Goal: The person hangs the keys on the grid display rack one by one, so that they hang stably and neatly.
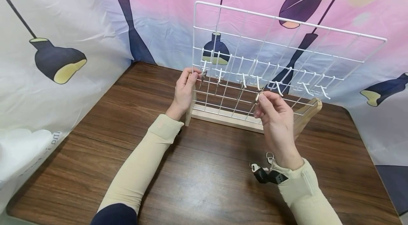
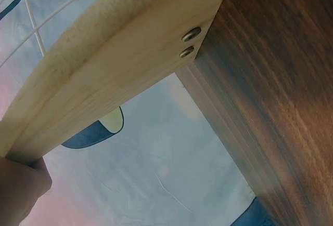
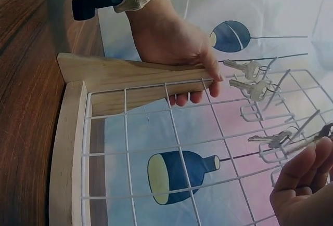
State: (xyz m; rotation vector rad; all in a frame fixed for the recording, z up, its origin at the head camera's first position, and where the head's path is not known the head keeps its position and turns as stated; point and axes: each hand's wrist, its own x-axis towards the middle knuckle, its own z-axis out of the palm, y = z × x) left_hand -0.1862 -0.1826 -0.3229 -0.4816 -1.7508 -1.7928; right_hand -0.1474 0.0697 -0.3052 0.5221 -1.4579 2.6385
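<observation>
A white wire grid rack (image 1: 290, 46) with a wooden base (image 1: 229, 119) stands on the table. My left hand (image 1: 184, 92) grips the rack's wooden side post (image 3: 151, 83), its fingers curled round the edge in the right wrist view. Between thumb and fingers, my right hand (image 1: 276, 119) pinches a key (image 1: 256, 99) by its ring, close to one of the white hooks. To the left of it, keys hang from three hooks: one key (image 1: 203, 78) beside my left hand, another key (image 1: 218, 84) and a third key (image 1: 241, 90).
Further hooks (image 1: 306, 89) run along the grid's right side. Loose keys (image 1: 255, 167) lie on the brown wood-grain table (image 1: 197, 182), near my right wrist camera (image 1: 261, 175). Behind the rack hangs a patterned cloth (image 1: 165, 12).
</observation>
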